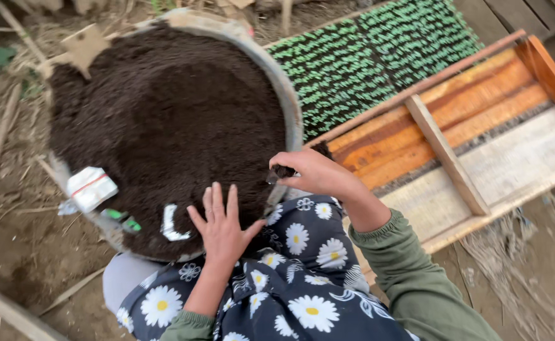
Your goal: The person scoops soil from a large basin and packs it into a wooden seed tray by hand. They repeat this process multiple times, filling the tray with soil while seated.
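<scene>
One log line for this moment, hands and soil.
left hand: flat on soil | right hand: pinching soil clump at basin rim | wooden frame: beside

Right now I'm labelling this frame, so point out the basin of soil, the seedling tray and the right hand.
basin of soil (292, 107), head view, on its grey rim at the right side.
seedling tray (366, 60), head view, on the green sprouts mid-tray.
right hand (309, 170), head view, on the back of the hand, which pinches dark soil.

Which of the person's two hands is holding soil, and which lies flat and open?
The right hand pinches a dark clump of soil; the left hand lies flat, fingers spread, on the soil-filled basin.
</scene>
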